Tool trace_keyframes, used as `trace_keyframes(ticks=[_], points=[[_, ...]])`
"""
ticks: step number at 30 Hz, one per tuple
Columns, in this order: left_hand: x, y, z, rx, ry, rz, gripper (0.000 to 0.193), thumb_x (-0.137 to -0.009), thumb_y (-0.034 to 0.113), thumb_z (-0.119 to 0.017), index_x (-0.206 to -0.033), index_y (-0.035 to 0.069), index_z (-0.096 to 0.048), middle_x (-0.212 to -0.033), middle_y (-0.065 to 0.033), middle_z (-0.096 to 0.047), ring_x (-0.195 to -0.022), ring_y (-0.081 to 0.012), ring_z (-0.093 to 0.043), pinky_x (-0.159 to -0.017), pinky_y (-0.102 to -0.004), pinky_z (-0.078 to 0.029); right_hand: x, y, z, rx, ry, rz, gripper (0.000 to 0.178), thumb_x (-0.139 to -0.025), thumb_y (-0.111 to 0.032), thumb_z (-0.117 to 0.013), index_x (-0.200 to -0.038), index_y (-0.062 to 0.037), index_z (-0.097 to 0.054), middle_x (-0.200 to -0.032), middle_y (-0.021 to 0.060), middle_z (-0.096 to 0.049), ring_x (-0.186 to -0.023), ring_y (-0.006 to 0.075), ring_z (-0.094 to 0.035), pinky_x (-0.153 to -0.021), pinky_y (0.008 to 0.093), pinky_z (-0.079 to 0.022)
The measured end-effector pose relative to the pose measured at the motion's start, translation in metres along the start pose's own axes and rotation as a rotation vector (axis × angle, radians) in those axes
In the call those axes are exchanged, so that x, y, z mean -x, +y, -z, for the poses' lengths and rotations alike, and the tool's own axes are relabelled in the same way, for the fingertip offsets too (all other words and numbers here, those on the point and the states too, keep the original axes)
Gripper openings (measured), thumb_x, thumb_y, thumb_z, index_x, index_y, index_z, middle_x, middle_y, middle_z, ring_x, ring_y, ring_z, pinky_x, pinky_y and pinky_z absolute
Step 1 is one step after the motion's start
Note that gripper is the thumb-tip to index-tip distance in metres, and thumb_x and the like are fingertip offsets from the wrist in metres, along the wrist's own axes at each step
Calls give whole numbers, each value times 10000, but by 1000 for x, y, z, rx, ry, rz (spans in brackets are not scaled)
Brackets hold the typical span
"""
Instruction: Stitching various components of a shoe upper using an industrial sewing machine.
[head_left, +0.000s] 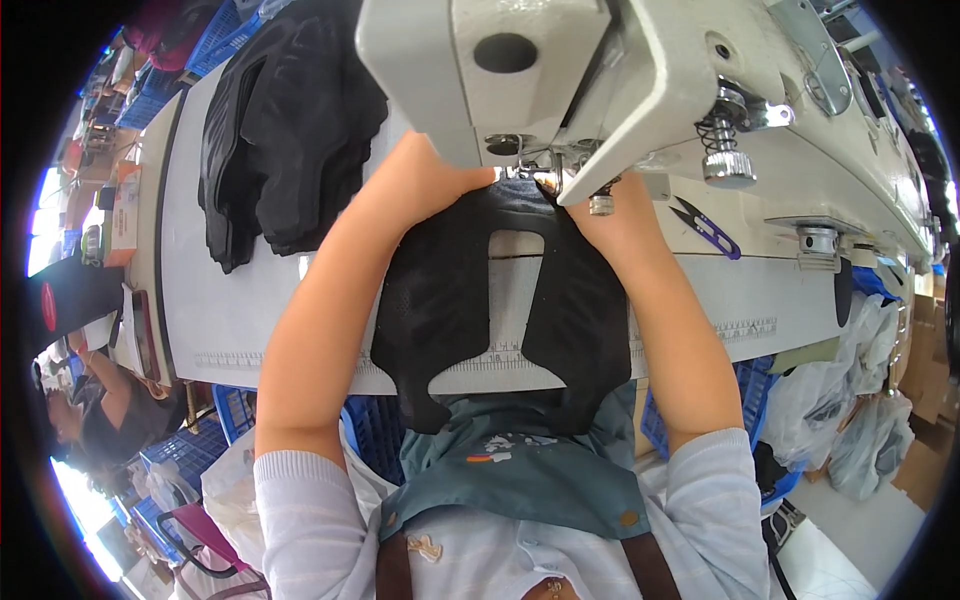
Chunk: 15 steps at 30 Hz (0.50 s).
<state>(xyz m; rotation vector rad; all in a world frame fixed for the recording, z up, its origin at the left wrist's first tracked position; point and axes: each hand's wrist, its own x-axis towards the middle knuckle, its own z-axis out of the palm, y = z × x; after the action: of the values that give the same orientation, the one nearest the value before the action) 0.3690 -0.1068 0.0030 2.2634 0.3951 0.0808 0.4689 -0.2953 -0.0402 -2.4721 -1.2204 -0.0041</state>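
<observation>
both hands, left hand (pixel 435 170) and right hand (pixel 600 215), pressed flat and narrow on a black fabric piece (pixel 440 300) under the sewing machine (pixel 600 70) at twelve o'clock, scissors (pixel 708 226) at two o'clock.

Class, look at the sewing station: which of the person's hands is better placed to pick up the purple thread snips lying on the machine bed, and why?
Probably the right hand. It rests on the black fabric piece under the sewing machine head, on the same side as the purple thread snips. The left hand would have to cross the needle area.

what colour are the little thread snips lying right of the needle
Purple handles on the thread snips, dark blades; seen in the head view.
</observation>
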Motion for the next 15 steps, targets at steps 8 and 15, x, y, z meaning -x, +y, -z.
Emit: trace_keyframes(ticks=[8,15], points=[[-12,-14,-2,-14,44,-295,239,-703,46,-705,-923,-21,-646,-846,-169,-669,-774,-278,-634,-686,-353,-508,2,0,-7,-147,169,20,185,-747,-191,-642,-659,-30,-666,-656,152,-640,-641,313,-640,-627,410,-507],[-13,-15,-2,-76,41,-264,260,-703,70,-723,-940,-10,-654,-860,-172,-673,-791,-298,-642,-697,-361,-514,1,2,-12,-137,149,-36,215,-683,-226,-704,-683,-15,-661,-674,167,-638,-691,338,-633,-658,418,-507]])
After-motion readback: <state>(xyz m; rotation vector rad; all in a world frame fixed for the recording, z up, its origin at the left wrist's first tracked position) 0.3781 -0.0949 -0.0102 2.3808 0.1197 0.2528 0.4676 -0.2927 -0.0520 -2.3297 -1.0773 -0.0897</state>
